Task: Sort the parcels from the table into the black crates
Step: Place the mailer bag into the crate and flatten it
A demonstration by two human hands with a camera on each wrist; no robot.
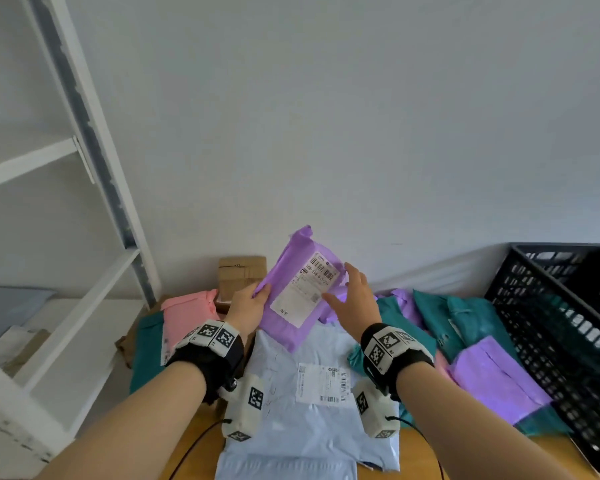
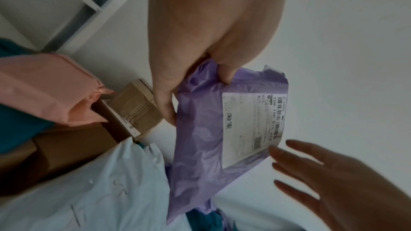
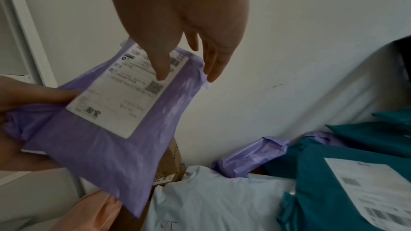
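**Purple mailer held up over the parcel pile**

Left hand (image 1: 248,308) pinches the left edge of a purple parcel (image 1: 293,327), thumb on top and fingers curled beneath, holding it tilted in the air above the table (image 1: 416,445). Right hand (image 1: 355,299) is spread, fingers straight, at the parcel's right edge; whether it touches cannot be told. The parcel is a soft, crinkled plastic mailer with a white shipping label (image 1: 307,292) bearing barcodes.

Below lie a pale blue parcel (image 1: 312,410), a pink parcel (image 1: 187,315), teal parcels (image 1: 465,323), a cardboard box (image 1: 241,275). A black crate (image 1: 548,327) stands at the right.

Left wrist view shows the thumb (image 2: 224,73) creasing the plastic. Right wrist view alone shows a rolled purple parcel (image 3: 249,155) against the wall and a labelled teal one (image 3: 315,191).
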